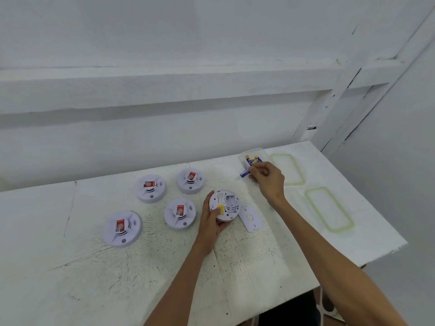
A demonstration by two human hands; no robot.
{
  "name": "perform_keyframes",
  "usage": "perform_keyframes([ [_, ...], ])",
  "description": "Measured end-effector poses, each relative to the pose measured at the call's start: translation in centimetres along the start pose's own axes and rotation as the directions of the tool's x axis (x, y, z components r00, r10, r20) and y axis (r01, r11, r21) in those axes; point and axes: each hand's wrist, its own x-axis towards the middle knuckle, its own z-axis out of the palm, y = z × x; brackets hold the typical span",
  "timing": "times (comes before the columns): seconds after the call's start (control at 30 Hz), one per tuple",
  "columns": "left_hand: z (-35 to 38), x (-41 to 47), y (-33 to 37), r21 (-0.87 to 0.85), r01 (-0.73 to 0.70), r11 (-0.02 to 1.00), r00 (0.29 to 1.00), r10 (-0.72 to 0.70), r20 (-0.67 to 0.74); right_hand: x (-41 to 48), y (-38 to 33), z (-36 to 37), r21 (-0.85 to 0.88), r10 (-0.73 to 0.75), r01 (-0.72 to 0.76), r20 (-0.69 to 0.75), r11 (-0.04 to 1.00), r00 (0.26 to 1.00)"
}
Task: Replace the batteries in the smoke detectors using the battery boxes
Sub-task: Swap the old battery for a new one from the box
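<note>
My left hand (210, 222) grips an upturned white smoke detector (224, 204), its battery bay open and a yellow tab showing under my thumb. Its removed back plate (251, 218) lies on the table just to the right. My right hand (267, 176) pinches a blue and yellow battery (244, 172) at the near end of a clear battery box (253, 156), which holds more batteries. Several other smoke detectors lie face up with red stickers, among them one at the front left (122, 228) and one in the middle (180, 213).
A white, scratched table (141, 278) stands against a white wall. Two clear lids with green rims lie at the right, one behind (288, 169) and one nearer (329, 209). The table's right edge drops off near them.
</note>
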Motion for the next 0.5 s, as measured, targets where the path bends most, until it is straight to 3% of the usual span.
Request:
perform_keyframes([
  [0.2, -0.2, 0.1, -0.1, 0.03, -0.011, 1.0, 1.0, 0.011, 0.008, -3.0, 0.9, 1.4, -0.265, -0.145, 0.191, 0.185, 0.945, 0.972],
  [0.37, -0.3, 0.0, -0.1, 0.051, -0.018, 0.999, 1.0, 0.016, 0.023, -4.3, 2.6, 2.4, -0.477, -0.252, 0.382, 0.315, 0.792, 0.915],
  [0.5, -0.3, -0.1, -0.2, 0.092, -0.037, 0.995, 0.999, 0.034, 0.03, -4.7, 3.2, 2.6, -0.541, -0.308, 0.463, 0.355, 0.702, 0.883],
])
